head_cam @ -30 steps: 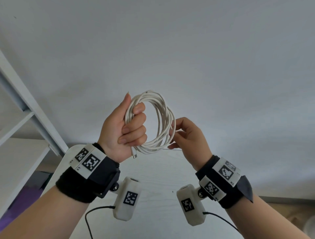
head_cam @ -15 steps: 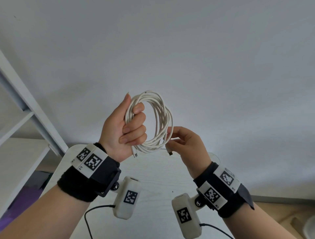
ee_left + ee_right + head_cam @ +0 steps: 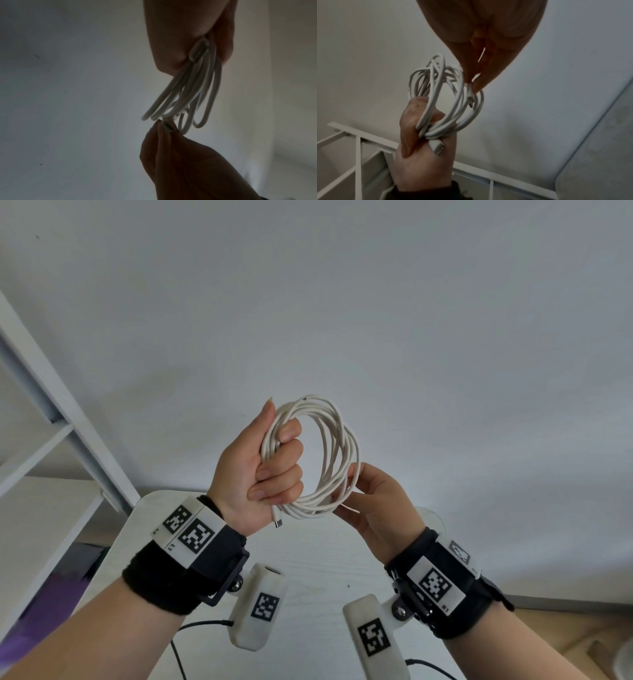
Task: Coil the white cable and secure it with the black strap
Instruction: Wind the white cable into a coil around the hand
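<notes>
Several loops of white cable (image 3: 329,453) bunched in the left hand (image 3: 260,470), fingers wrapped tight round one side of the coil, held up above the white table (image 3: 308,559). Right hand (image 3: 376,505) pinched the loose connector end (image 3: 471,97) against the far side. Couldn't spot the black strap anywhere. Probably risked the coil springing apart if either grip slackened while reaching for it.

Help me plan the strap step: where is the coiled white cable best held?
Grip the gathered strands as the left hand does, fist round one side of the white cable coil. That bunches the loops and leaves the opposite arc free, where the right hand pinches the connector end.
</notes>
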